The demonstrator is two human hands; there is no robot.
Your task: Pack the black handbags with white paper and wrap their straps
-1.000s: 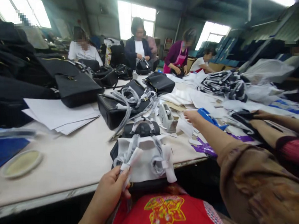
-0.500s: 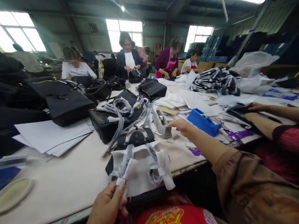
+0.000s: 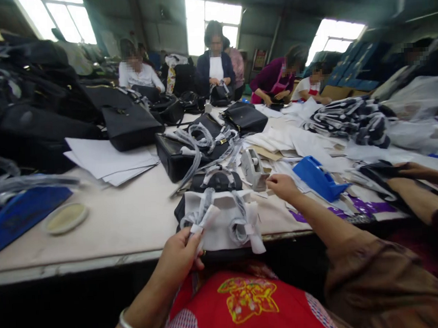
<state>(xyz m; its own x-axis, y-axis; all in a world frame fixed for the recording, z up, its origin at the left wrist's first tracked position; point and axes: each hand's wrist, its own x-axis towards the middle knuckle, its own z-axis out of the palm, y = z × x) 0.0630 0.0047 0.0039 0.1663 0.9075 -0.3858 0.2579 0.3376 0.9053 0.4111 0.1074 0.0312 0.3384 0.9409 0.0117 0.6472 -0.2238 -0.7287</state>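
Observation:
Close in front of me, at the table edge, lies a black handbag (image 3: 180, 212) with a white sheet (image 3: 220, 232) over its front. Its straps (image 3: 207, 200) are wrapped in clear plastic. My left hand (image 3: 185, 249) pinches a plastic-wrapped strap with a white wrapping strip (image 3: 210, 216) around it. A similar wrapped strap (image 3: 240, 229) hangs coiled on the bag's right side. My right hand (image 3: 283, 187) is closed, fingertips together at the front end of a grey tape dispenser (image 3: 254, 171). Whatever is between those fingers is too small to make out.
A blue tape dispenser (image 3: 317, 178) stands right of my right hand. Beyond the bag lie more black bags (image 3: 178, 154); white sheets (image 3: 112, 160) are on the left. A round lid-like disc (image 3: 65, 218) lies nearby. A co-worker's hands (image 3: 406, 173) handle black material at right.
The view has turned, so the table's things appear farther right and higher. My left hand keeps its pinch on the strap. My right hand stays closed by the grey dispenser.

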